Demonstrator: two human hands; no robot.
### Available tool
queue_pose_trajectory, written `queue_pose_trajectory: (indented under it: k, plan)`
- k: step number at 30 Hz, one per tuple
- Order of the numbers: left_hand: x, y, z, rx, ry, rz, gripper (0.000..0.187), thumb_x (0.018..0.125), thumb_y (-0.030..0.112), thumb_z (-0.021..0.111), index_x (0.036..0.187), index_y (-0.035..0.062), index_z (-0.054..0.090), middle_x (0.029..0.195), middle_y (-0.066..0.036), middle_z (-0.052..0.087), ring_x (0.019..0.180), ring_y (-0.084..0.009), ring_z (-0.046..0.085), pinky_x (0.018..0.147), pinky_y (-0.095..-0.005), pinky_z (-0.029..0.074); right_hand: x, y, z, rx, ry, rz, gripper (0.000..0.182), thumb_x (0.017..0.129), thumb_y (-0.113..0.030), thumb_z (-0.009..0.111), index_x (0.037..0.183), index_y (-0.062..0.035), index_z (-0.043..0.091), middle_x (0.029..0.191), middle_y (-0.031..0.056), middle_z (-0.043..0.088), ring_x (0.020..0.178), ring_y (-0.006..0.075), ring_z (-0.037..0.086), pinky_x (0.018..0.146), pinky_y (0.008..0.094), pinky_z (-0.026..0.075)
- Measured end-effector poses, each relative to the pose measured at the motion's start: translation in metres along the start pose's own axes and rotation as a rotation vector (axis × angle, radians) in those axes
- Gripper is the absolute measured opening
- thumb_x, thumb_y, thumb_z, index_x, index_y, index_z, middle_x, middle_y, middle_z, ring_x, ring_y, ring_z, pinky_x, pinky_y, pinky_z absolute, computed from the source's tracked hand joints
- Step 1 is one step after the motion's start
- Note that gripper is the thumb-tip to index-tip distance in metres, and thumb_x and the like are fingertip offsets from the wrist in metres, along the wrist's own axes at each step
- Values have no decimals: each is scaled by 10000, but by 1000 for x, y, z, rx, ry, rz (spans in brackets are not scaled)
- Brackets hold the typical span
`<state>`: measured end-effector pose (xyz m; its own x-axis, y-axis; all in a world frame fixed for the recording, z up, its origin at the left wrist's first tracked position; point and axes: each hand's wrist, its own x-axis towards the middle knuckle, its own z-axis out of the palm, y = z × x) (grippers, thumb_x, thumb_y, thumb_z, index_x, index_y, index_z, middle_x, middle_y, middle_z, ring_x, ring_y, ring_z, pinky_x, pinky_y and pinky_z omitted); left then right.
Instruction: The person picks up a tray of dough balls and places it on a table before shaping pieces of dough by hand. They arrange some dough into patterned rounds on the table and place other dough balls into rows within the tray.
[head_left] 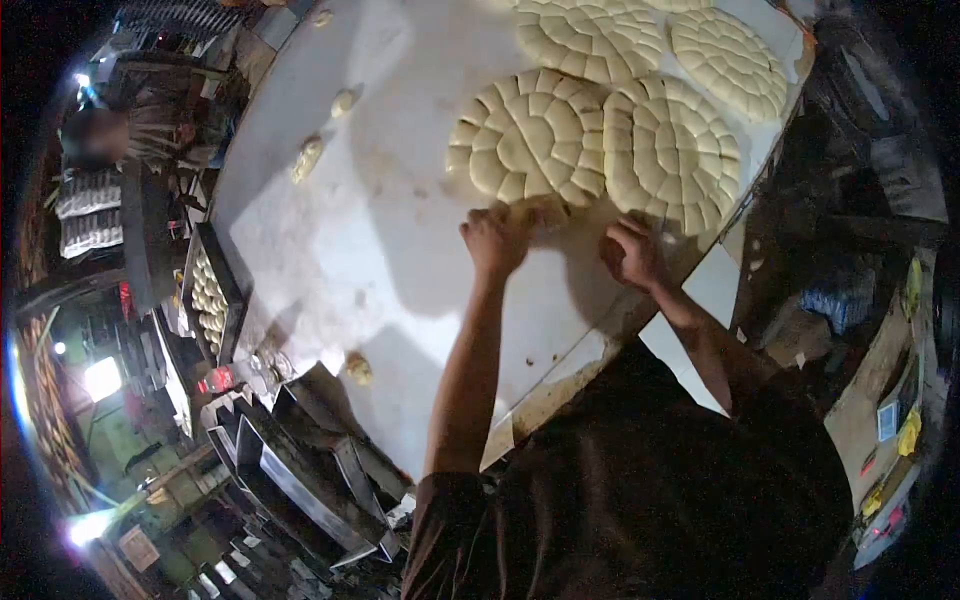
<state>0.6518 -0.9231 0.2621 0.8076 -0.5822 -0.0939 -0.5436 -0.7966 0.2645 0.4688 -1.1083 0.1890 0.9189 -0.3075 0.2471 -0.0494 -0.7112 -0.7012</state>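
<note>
Cut dough pieces lie packed in rounded slabs on the pale table. My left hand point(495, 240) is closed at the lower edge of the left near slab point(525, 140); what its fingers hold, if anything, is too blurred to make out. To its right, my right hand point(632, 254) is curled closed just below the right near slab point(672, 150), and its contents cannot be made out either. Two more slabs, one at the top middle point(590, 38) and one at the top right point(728, 62), lie farther back.
Small dough scraps point(307, 158) dot the left of the pale table point(400, 240). Beside its left edge are a tray of dough balls point(208, 300), a red-labelled bottle point(215, 380) and metal pans point(300, 490). A person point(150, 130) is at the far left.
</note>
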Motion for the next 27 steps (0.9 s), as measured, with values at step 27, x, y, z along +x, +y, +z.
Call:
queue_pose_trajectory:
  k: [27]
  plan:
    - [-358,-109,-10,-1563,635,-310,216,951,211,655,1100,61,608,1024,0,633,826,-98,599,699,-246,506,-102,-293,117,706,-459,-150,299,937,-283,638,1064,-16,592,939,59,621,833,139,612,633,328,540]
